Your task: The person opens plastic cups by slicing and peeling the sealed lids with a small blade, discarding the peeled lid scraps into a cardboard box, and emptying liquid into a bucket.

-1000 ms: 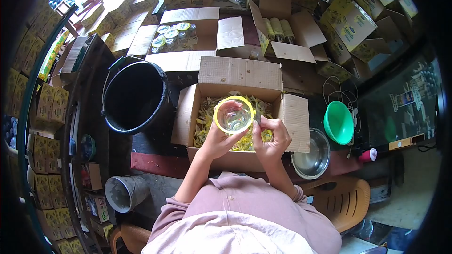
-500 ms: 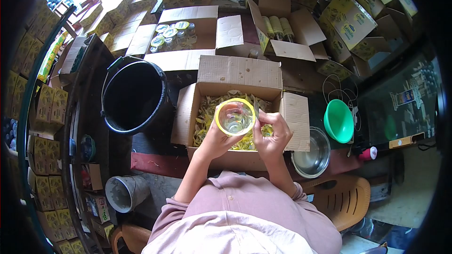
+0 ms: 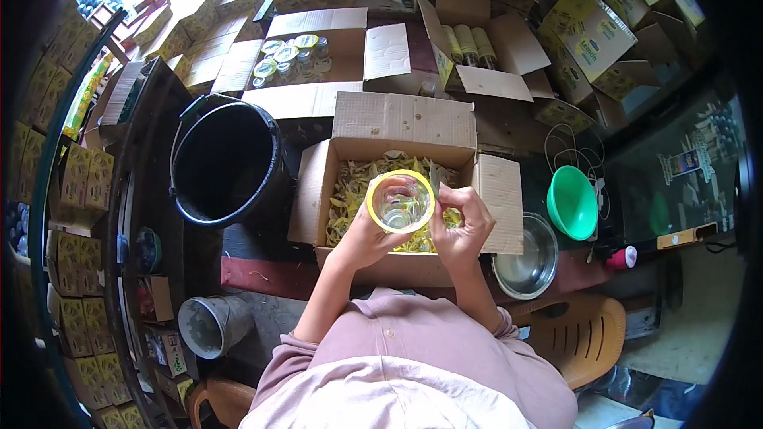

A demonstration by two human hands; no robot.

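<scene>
Yellow ringed the cup [image 3: 401,206] the left hand [image 3: 364,238] held above the box [image 3: 405,117], maybe to steady it; at its four o'clock the right hand [image 3: 461,226] pinched a thin grey strip [image 3: 435,178]

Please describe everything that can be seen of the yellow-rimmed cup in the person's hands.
The cup is clear, apparently glass or plastic, with a bright yellow band around its round mouth. The mouth faces the camera, and no contents can be made out inside. The left hand holds it above the open carton. At its right side, the right hand holds a thin, dark strip; whether that strip touches the rim is unclear.
</scene>
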